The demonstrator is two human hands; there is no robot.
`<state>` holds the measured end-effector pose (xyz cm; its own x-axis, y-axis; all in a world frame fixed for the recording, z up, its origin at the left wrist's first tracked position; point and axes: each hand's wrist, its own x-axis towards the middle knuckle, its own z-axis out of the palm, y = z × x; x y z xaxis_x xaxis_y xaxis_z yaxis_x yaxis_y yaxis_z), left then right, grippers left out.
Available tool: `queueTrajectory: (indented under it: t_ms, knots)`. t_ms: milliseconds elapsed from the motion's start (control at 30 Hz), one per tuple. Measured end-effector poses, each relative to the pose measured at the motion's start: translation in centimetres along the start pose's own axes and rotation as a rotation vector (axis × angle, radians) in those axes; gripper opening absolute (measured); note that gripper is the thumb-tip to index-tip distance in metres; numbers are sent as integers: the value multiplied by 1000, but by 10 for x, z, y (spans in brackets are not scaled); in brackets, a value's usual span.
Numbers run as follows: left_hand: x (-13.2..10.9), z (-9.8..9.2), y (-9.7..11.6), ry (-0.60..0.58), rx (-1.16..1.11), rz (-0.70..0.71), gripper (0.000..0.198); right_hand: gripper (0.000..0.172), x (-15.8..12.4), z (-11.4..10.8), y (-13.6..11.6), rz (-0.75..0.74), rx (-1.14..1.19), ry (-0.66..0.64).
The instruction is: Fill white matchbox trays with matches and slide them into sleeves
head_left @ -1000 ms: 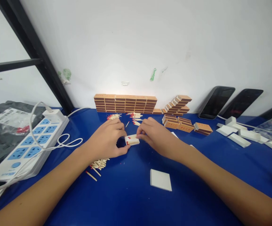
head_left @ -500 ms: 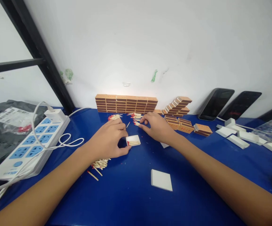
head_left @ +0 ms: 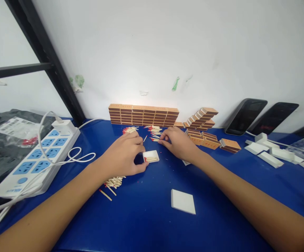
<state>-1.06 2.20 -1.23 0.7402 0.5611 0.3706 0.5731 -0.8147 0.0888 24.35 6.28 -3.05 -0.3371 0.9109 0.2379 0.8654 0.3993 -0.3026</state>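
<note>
My left hand holds a small white matchbox tray at its left end, between thumb and fingers. Several red-tipped matches lie along the tray's near side. My right hand is closed, thumb and fingertips together at the tail ends of the matches in a loose pile behind the tray. A second match pile lies just beyond my left hand. Below my left wrist, partly covered by it, is a third pile of matches.
Stacked matchboxes line the wall, with more matchboxes at their right. A white tray lies face down in front. White trays and two phones are at right. A power strip with cables stands at left.
The view has shifted slightly. My right fingertips have drawn back a little toward the near edge of the match pile, uncovering more matches. My left hand keeps its hold on the tray.
</note>
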Motion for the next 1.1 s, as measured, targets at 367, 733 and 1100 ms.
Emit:
queueTrajectory:
  t_ms: [367,733,1100]
  knots:
    - [0,1,-2,6,13,16,26,10,-1,-3,-2,1,-13,-33]
    - [-1,-1,-1,0,24,7,26,16,-2,-5,-2,-48,-35,-81]
    - [0,-2,0,-1,20,4,24,12,-24,-15,1,-246,89,-12]
